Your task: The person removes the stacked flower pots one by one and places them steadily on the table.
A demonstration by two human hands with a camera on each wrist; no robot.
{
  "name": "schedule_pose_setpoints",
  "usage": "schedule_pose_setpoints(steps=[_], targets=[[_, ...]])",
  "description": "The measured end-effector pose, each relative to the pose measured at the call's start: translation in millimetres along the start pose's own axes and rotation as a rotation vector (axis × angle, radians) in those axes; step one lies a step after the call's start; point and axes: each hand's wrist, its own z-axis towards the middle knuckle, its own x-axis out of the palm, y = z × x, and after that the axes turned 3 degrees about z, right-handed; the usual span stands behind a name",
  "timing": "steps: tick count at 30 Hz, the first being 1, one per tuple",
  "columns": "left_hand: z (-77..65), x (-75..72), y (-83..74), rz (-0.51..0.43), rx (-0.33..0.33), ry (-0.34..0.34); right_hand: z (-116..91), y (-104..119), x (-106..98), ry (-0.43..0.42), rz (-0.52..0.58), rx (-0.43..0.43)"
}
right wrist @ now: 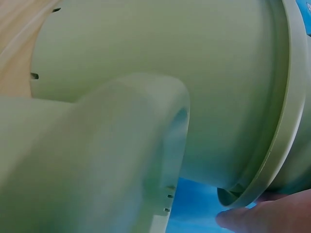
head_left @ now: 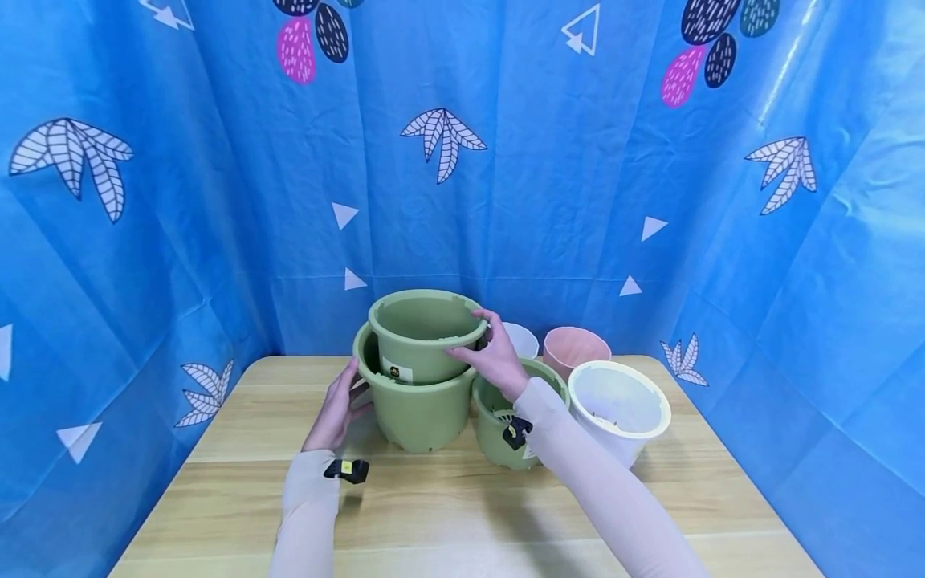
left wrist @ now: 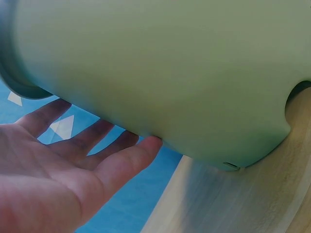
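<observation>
A large green flowerpot point(head_left: 422, 417) stands upright on the wooden table. A smaller green flowerpot point(head_left: 426, 357) with a label sits partway inside its mouth, its rim well above the larger one. My right hand point(head_left: 499, 357) grips the upper pot by its right side, thumb in front and fingers at the rim. In the right wrist view, only part of the right hand point(right wrist: 272, 213) shows, beside the large pot's rim. My left hand point(head_left: 336, 411) rests against the large pot's left side, and the left wrist view shows its extended fingers touching the pot wall point(left wrist: 165, 73).
Under my right forearm stands another green pot point(head_left: 502, 437). A white pot point(head_left: 617, 437) is to its right, with a pink pot point(head_left: 574, 347) and a pale pot point(head_left: 522, 341) behind. Blue curtains point(head_left: 448, 225) enclose the table point(head_left: 419, 506) at the back and sides.
</observation>
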Motion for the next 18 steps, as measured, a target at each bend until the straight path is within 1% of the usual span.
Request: schedule_pose_setpoints(steps=[9, 18], targets=[[-1.4, -0.8, 1.2, -0.001, -0.006, -0.005, 0.5, 0.9, 2.6, -0.011, -0.012, -0.021], [0.3, -0.3, 0.2, -0.009, -0.009, -0.010, 4.7, 3.2, 1.0, -0.018, -0.023, -0.054]])
